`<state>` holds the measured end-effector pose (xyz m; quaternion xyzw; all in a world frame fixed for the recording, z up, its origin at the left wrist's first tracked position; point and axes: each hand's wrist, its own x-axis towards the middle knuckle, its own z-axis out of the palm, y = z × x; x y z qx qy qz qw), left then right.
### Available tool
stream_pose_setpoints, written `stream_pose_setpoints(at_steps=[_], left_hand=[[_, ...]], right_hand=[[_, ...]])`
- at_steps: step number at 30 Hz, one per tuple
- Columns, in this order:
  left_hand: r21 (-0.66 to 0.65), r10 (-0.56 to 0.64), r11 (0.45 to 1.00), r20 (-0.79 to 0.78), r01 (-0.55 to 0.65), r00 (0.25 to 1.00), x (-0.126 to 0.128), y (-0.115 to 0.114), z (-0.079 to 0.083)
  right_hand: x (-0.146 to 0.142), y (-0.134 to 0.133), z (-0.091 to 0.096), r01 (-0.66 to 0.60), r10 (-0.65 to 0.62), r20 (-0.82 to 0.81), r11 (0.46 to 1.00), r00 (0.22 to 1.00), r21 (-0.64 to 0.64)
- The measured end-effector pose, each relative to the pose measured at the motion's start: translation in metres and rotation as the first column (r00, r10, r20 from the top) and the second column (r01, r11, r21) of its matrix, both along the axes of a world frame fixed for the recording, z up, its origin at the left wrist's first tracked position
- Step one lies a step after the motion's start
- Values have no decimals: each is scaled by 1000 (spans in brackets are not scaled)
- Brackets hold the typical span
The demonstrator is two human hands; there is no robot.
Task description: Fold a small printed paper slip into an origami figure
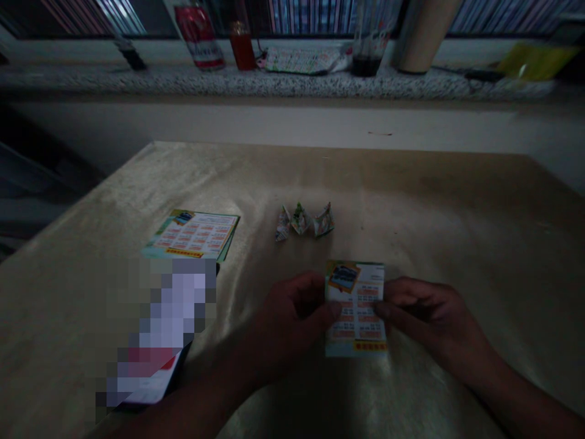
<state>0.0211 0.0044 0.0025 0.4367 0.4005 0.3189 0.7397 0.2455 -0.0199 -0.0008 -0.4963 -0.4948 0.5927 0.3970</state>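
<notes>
A small printed paper card is held upright between both hands, over the table. My left hand pinches its left edge, thumb on the front and fingers behind. On the opposite edge, my right hand grips it the same way. The card shows columns of text, a picture at upper left and a yellow strip at the bottom. Beyond it, three little folded paper shapes stand in a row. A stack of similar printed sheets lies to the left.
A phone, partly pixelated, lies on the table left of my left forearm. Along the granite windowsill stand a red can, an orange-red bottle, a cup with dark liquid and a tan cylinder.
</notes>
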Motion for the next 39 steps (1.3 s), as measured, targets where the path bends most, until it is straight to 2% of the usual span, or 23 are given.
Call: stream_pose_setpoints(at_steps=[3, 8, 11, 13, 15, 17, 18, 20, 24, 27, 32, 39], left_hand=[[-22, -74, 997, -10, 73, 997, 2, -1, 0], [-46, -102, 994, 24, 103, 994, 0, 2, -2], [-113, -62, 991, 103, 74, 993, -4, 5, -4], [-174, -19, 984, 139, 43, 990, -5, 6, -6], [-240, 12, 970, 174, 30, 985, -5, 6, -6], [-288, 19, 957, 198, 40, 980, -4, 5, -6], [-300, 16, 953, 208, 48, 978, -3, 5, -5], [-295, 2, 953, 222, 65, 975, -1, 3, -4], [-245, -115, 953, 256, 179, 960, 2, -1, -1], [-173, -189, 959, 200, 225, 961, 1, -3, 2], [49, -82, 996, 57, 79, 995, -5, -4, 5], [257, -73, 957, -237, 135, 969, 1, -9, 11]], right_hand=[[1, 0, -1, -9, 10, -16, 1000, 1000, 20], [4, 0, -3, -77, 77, -84, 997, 994, 6], [6, -2, -1, -30, 35, -27, 986, 999, 166], [8, -4, 0, 17, -57, 100, 929, 993, 370], [9, -5, 1, -42, -106, 235, 834, 966, 550], [9, -4, 1, -145, -90, 319, 754, 944, 641], [8, -4, 2, -171, -77, 329, 731, 941, 661], [6, -3, 4, -163, -70, 306, 722, 950, 672], [2, -3, 8, -64, -90, 210, 776, 973, 628], [3, -3, 10, -49, -60, 155, 787, 986, 615], [2, 0, 10, -149, 63, 161, 785, 985, 601], [-2, -3, 6, -272, 120, 274, 730, 954, 627]])
